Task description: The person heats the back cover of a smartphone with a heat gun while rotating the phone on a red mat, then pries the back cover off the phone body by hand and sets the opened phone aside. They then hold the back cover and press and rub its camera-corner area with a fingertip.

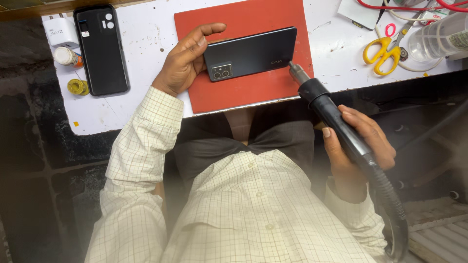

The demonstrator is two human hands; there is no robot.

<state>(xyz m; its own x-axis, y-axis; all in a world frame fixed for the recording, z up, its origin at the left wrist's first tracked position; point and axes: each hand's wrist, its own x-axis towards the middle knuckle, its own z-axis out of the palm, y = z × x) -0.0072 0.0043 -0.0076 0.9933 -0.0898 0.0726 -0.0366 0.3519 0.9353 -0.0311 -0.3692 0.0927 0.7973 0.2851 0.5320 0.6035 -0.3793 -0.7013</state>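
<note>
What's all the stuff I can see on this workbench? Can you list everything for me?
Phone: one, dark grey, back up on the mat.
Mat: one, red, mid-table.
Hot-air tool: one, black with metal nozzle, tip at the phone's edge.
Phone case: one, black, left of the mat.
Charger plug: one, white, far left corner.
Small jar: one, white, beside the case.
Wire spool: one, yellow, below the jar.
Scissors: one, yellow-handled, at right.
Plastic bottle: one, clear, far right.
Table: one, white.
Left hand: steadies the phone.
Right hand: grips the tool.
</note>
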